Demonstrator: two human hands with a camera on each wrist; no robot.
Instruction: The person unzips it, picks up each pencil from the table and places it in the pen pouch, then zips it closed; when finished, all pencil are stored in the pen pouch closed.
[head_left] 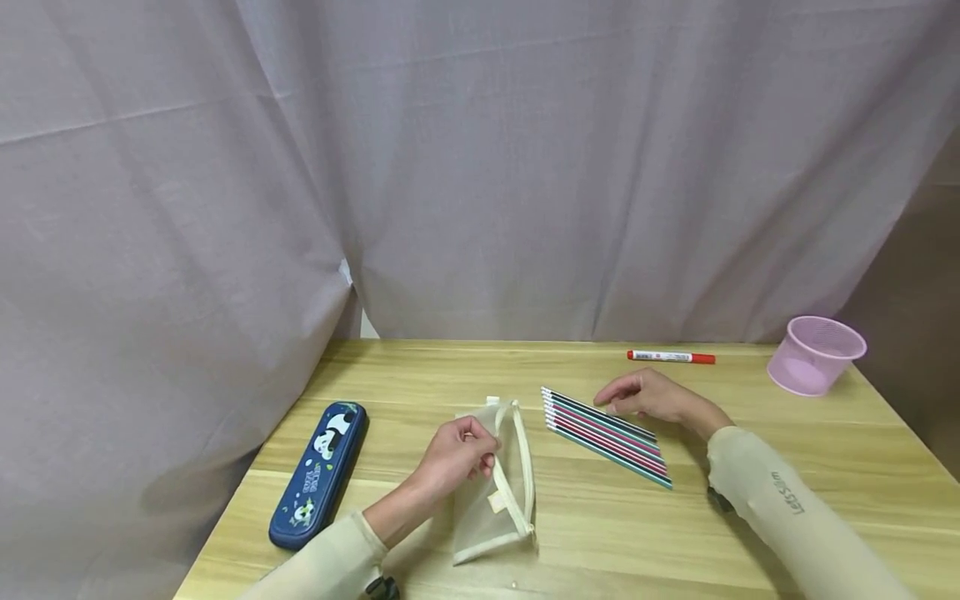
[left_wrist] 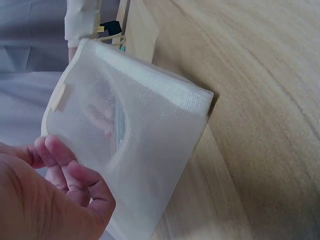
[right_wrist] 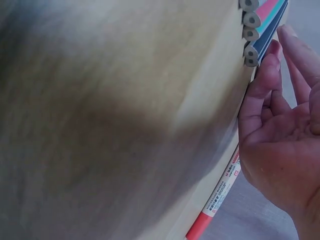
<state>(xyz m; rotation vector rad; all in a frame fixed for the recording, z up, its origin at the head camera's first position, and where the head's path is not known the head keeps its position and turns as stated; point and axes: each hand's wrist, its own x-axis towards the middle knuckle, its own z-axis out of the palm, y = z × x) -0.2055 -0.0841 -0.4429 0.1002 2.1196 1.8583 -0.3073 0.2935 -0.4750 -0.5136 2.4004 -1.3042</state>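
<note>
My left hand pinches the open zippered edge of a cream mesh pencil pouch. In the left wrist view the pouch stands tilted on the table, its see-through side facing the camera. A row of pencils, black, red and green with white ends, lies side by side to the right of the pouch. Over the far side of that row is my right hand, fingertips right at the outermost black pencil. The right wrist view shows the pencils' blunt ends close to the thumb and fingers, which are apart.
A navy pencil case with pandas lies at the left. Behind the pencils is a red and white whiteboard marker. At the far right stands a pink mesh pen holder. A grey curtain hangs along the table's back edge.
</note>
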